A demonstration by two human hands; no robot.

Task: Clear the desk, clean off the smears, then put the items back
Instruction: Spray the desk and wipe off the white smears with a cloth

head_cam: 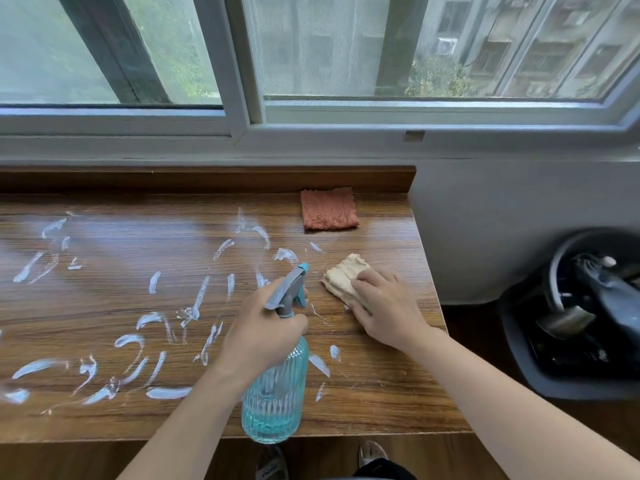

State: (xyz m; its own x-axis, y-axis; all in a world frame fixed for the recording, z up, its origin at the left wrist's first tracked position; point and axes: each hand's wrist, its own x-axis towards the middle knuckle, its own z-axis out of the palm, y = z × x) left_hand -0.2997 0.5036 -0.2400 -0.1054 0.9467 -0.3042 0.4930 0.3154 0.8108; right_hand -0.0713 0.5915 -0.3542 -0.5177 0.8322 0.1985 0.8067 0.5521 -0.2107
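Two hands busy, each doing its own job. Your left hand (pixel 263 327) is wrapped around the neck of the ribbed clear-blue plastic spray bottle (pixel 275 393), a finger in front of the grey-blue trigger, nozzle aimed away from you over the brown wood-grain counter (pixel 381 386). That grip reads as ready to squirt, so cleaner goes down ahead of the wipe.

Your right hand (pixel 384 306) lies fairly flat, fingers only slightly bent, pressing down on the folded beige cloth (pixel 343 275) at the right side of the counter. Flat pressure suits scrubbing, not lifting.

White smears (pixel 156 327) cover the left and middle of the counter, with a few thin ones near the bottle. The patch around the beige cloth looks mostly free of them, so my read is you're working from the right edge leftward. Most of the wiping is ahead.

Folded rust-orange cloth (pixel 329 209) lies at the far edge against the raised back lip, well apart from both hands. Probably a spare for drying, parked clear of the spray.

Nothing else stands on the counter in view, so the clearing step looks done. Keep the nozzle pointed left, away from your right hand.
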